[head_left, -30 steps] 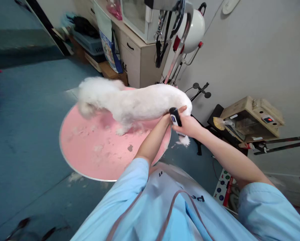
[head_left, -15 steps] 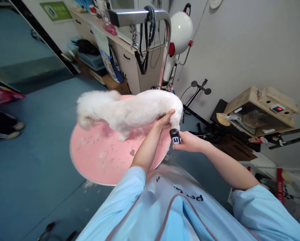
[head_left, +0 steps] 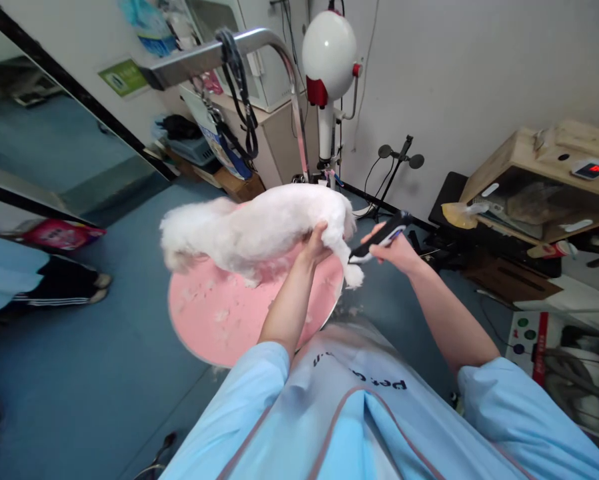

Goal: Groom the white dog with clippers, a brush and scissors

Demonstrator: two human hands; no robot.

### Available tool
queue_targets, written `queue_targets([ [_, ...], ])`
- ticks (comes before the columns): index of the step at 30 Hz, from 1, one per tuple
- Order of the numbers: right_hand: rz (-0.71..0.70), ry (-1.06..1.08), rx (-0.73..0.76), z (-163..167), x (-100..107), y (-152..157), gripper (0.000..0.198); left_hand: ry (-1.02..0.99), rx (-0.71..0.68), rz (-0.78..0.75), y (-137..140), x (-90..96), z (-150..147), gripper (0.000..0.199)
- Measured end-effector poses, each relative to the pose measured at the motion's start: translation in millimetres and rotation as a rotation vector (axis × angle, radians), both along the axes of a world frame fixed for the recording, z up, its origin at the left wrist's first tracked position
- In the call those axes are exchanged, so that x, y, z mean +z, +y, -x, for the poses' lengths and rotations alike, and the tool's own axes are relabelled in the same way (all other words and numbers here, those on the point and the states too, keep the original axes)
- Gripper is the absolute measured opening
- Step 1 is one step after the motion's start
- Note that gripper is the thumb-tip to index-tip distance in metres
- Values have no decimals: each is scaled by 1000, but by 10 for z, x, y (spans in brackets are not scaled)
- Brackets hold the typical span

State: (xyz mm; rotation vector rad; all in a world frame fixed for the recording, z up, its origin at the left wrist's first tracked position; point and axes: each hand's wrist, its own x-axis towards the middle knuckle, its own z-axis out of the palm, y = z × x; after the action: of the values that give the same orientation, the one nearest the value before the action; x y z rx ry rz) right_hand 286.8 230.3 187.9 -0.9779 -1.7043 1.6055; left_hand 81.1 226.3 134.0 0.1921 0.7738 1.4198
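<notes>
My right hand (head_left: 397, 252) grips the hair clipper (head_left: 379, 237), its tip at the lower hind leg of the white dog (head_left: 279, 217) standing on the pink grooming table (head_left: 204, 321). My left hand (head_left: 315, 245) is closed round that thigh, fingertips hidden behind it. Behind the dark window of the wooden cabinet (head_left: 547, 160), something pale is hard to make out; its right end is cut off. A black thing sits on the blue pet carrier (head_left: 195, 152).

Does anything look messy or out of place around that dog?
Yes: loose fur lies scattered on the pink table, like a spill. Also, the dog has one hind paw out past the table's edge, an odd stance.
</notes>
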Motion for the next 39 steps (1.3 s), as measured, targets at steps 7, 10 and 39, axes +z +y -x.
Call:
queue_targets([
  [7,17,-101,157,139,-318,-158,25,30,-39,-67,-134,12,-27,49],
  [10,102,4,91,56,-355,-133,25,2,-26,-71,-164,18,-44,40],
  [39,497,707,-415,421,-779,189,41,113,332,-2,-306,-4,-225,40],
])
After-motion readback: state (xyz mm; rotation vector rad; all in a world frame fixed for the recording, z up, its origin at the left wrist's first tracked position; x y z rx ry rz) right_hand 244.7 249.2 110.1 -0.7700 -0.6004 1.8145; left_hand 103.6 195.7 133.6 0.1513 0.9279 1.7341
